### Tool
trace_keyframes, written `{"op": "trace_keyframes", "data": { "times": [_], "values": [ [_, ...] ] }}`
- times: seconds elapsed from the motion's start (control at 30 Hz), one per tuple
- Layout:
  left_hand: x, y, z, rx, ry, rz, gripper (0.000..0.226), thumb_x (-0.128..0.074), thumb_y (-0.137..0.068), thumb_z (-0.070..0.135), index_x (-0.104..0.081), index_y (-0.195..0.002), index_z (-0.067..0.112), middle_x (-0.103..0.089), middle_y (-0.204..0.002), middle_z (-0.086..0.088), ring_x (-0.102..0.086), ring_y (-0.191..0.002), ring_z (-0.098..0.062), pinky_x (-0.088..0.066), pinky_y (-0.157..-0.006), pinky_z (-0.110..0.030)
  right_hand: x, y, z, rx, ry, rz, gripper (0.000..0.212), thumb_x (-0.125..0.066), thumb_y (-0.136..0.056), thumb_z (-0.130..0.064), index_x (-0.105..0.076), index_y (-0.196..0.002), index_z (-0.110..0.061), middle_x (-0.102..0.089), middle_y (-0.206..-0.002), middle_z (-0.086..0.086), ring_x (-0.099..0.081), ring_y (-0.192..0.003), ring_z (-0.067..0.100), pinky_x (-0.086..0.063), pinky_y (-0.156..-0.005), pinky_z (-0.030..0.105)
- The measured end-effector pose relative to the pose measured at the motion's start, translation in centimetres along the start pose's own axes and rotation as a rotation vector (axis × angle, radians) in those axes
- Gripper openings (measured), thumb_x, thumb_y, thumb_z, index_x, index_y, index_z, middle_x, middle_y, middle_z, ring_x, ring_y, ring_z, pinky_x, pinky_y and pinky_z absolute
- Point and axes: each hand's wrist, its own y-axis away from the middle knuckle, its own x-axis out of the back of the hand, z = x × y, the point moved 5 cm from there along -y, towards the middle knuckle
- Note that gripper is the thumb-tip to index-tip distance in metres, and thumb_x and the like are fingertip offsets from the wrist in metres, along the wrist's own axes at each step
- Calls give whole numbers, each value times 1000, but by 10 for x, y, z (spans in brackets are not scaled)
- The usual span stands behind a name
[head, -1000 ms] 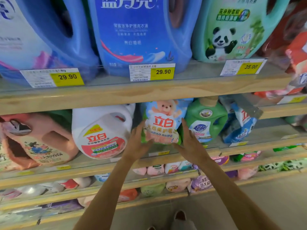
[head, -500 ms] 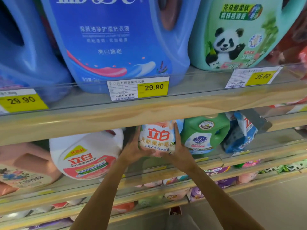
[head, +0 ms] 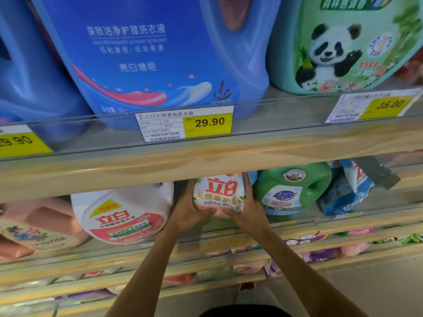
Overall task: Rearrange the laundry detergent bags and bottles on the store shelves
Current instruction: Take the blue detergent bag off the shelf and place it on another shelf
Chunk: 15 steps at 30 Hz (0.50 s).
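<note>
Left grip (head: 190, 213): curled round the lower left side of the bag (head: 218, 193), holding it.
Right grip (head: 248, 213): curled round the lower right side of the same bag, fingers (head: 248, 186) reaching up its edge.
Bag: upright between the two grips, red characters facing out, top hidden behind the upper shelf (head: 206, 163). Base touching the shelf below or not — cannot tell.
White bottle (head: 123, 216): just left of the left grip, tilted.
Pink bottle (head: 34, 225): further left, beyond the white bottle.
Green bottle (head: 288, 191): just right of the right grip, close beside the bag.
Blue bag (head: 345, 193): beyond the green bottle, leaning.
Blue bottle (head: 160, 53): straight above both grips on the upper shelf, behind the 29.90 tag (head: 185, 123).
Panda bottle (head: 338, 49): up and right of the right grip — same upper shelf.
</note>
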Motion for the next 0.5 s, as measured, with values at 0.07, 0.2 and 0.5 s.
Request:
{"op": "trace_keyframes", "data": {
  "times": [0.07, 0.2, 0.5],
  "values": [
    [1, 6, 2, 7, 7, 31, 110, -89, -71, 3, -21, -139, 57, -61, -127, 21, -64, -118, -4, -58, -85, -23, 1, 1, -2, -7, 14, -9, 108, -77, -81, -41, 10, -143, -58, -59, -108, -23, -58, -77, -19, -43, -67, -3],
    [3, 16, 8, -4, 2, 55, 109, -86, -74, 6, -18, -139, 61, -62, -125, 31, -63, -119, -4, -60, -87, -29, 7, 4, -12, 20, 37, -19, 109, -75, -82, -45, 12, -146, -54, -60, -106, -19, -61, -75, -5, -45, -63, 1],
    [9, 52, 34, 10, -58, 89, 117, -86, -75, 39, -3, -156, 49, -48, -125, 50, -53, -114, 21, -54, -84, -13, 37, 17, -50, 69, 175, -112, 120, -82, -79, -37, 16, -148, -50, -64, -114, -12, -60, -73, -1, -41, -59, 1]
  ]
}}
